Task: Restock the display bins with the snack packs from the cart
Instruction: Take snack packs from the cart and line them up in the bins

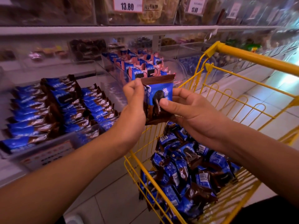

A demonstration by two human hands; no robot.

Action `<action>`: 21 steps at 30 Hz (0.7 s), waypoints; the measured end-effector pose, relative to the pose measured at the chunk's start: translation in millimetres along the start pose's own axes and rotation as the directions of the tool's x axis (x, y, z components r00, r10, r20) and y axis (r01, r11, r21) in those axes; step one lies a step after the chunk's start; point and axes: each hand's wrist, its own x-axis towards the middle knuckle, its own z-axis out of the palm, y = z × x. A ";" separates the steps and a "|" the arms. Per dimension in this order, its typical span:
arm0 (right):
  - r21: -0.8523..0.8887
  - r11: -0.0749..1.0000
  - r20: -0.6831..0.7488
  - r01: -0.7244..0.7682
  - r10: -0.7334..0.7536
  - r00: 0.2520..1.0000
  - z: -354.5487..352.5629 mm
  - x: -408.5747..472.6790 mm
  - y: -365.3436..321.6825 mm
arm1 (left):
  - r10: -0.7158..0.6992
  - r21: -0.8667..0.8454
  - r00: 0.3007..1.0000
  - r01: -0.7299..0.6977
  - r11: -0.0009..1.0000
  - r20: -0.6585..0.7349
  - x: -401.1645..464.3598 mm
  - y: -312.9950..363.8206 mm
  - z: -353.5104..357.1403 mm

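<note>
Both hands hold one snack pack [159, 96] up above the front edge of the yellow cart [242, 97], between cart and shelf. Pack stands roughly upright, long axis near vertical, tilted slightly; brown crimped end on top, other brown end at the bottom, blue printed face toward the person. Left hand [134, 102] pinches the pack's upper left edge, fingers curled. Right hand [187, 109] grips the lower right side, thumb pressed across the front, fingers behind.

Cart basket holds a loose heap of the same blue-brown packs [186, 172], lying every which way. Left of the hands, a clear display bin [84, 136] holds matching packs in neat rows, long axes running left-right. Behind the held pack, another bin with blue-pink packs [142, 67] standing on end. Price tag reading 13.80 [127, 4] on the top shelf.
</note>
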 end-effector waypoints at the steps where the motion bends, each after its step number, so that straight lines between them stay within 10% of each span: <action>1: -0.001 1.000 0.027 -0.018 0.018 0.999 3.2 -0.2 0.6 | 0.026 0.013 0.999 -0.025 1.000 -0.019 -1.7 1.1 -1.2; 14: 0.019 0.996 0.425 -0.086 0.070 0.903 74.8 47.8 -6.3 | 0.275 0.349 0.884 -0.140 0.927 -0.377 -20.4 44.3 -69.9; 18: -0.413 0.892 0.442 0.185 0.018 0.897 121.7 107.3 -24.4 | 0.439 0.889 0.833 0.128 0.439 -0.337 -22.5 57.3 -162.2; 21: -0.798 0.290 0.562 0.528 0.044 0.826 157.8 149.6 -23.1 | 0.172 0.929 0.913 0.365 0.065 -0.371 -27.7 56.7 -184.8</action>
